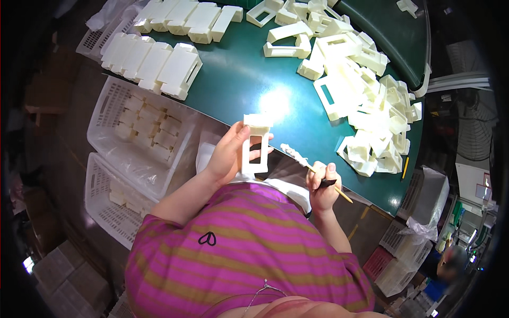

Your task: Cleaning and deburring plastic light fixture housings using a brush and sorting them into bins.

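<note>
My left hand (pixel 225 156) grips a cream plastic frame (pixel 257 128) with a tall rectangular opening, holding it upright by the table's near edge. Some of the fingers show through the opening and past its right side. To the right, my right hand (pixel 322 193) is closed around a thin wooden stick (pixel 344 195). A whitish, ragged wad (pixel 293 153) covers the stick's far end, which points toward the frame without touching it. Something small and black (pixel 327 183) also shows between the right fingers; its kind is unclear.
Similar cream parts lie in a loose pile (pixel 360 100) on the green table (pixel 228 69). Others stand in neat rows (pixel 154 61) at far left. White crates (pixel 101 124) with more parts sit left. A yellow pencil-like stick (pixel 405 167) lies near the right edge.
</note>
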The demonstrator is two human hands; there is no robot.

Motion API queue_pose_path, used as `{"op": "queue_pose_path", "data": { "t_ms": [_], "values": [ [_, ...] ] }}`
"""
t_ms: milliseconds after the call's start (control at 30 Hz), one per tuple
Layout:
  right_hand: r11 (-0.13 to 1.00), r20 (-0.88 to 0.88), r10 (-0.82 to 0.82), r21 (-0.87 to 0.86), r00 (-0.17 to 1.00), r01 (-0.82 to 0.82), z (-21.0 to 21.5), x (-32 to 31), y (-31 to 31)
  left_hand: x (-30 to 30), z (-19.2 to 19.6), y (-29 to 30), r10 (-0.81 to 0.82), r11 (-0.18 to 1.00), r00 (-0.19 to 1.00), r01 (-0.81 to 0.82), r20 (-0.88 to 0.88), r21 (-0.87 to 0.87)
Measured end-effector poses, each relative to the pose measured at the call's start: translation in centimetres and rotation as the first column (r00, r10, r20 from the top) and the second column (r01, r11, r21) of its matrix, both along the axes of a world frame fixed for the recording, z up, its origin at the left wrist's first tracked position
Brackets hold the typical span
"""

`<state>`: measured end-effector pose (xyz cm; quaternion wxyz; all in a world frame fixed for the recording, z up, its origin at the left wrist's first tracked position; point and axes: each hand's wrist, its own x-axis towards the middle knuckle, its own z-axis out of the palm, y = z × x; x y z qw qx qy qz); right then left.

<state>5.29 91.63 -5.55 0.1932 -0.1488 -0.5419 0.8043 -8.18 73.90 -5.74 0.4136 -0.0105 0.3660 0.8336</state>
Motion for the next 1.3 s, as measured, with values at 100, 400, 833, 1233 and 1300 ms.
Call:
{"op": "queue_pose_path", "data": {
  "t_ms": [100, 400, 833, 1233, 1300],
  "values": [
    [0.993, -0.052, 0.034, -0.112, 0.998, -0.039, -0.2, 0.1, -0.2, -0.7, -1.0, -0.1, 0.029, 0.997, 0.999, -0.031, 0.028, 0.075],
    [0.957, -0.112, 0.235, 0.201, 0.966, -0.209, -0.6, -0.9, -2.6, -1.1, -1.3, 1.7, 0.107, 0.906, 0.987, -0.146, 0.119, 0.396],
    [0.320, -0.289, 0.205, -0.883, 0.935, -0.343, -1.2, -1.7, -1.0, -8.3, 1.2, 0.0, -0.403, 0.585, 0.241, -0.674, -0.883, -0.451],
    [0.425, -0.088, 0.200, -0.890, 0.976, -0.167, -2.5, -0.6, 0.5, -9.1, 0.1, -0.4, -0.830, 0.210, 0.040, -0.902, -0.557, -0.377],
    [0.427, -0.074, 0.191, -0.892, 0.979, -0.150, -2.7, -0.2, 0.8, -10.2, 0.4, -0.1, -0.836, 0.187, 0.032, -0.921, -0.548, -0.340]
  ]
}}
